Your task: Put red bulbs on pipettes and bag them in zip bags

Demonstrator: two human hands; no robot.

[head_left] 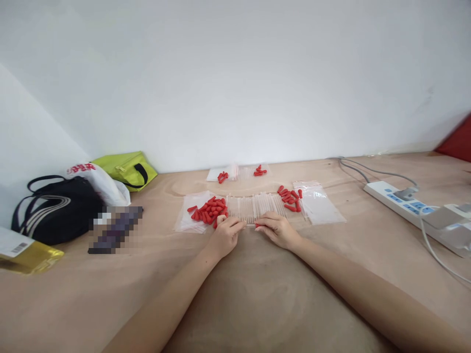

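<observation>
My left hand is closed on one end of a thin clear tube. At the tube's other end, my right hand pinches a small red bulb. Just beyond both hands lie rows of clear tubes. A pile of red bulbs rests on clear plastic bags to the left. More red bulbs lie to the right, beside another clear bag.
Two small bags with red bulbs lie near the wall. At left are a black bag, a green bag, a white bag and a yellow packet. A power strip with cables is at right.
</observation>
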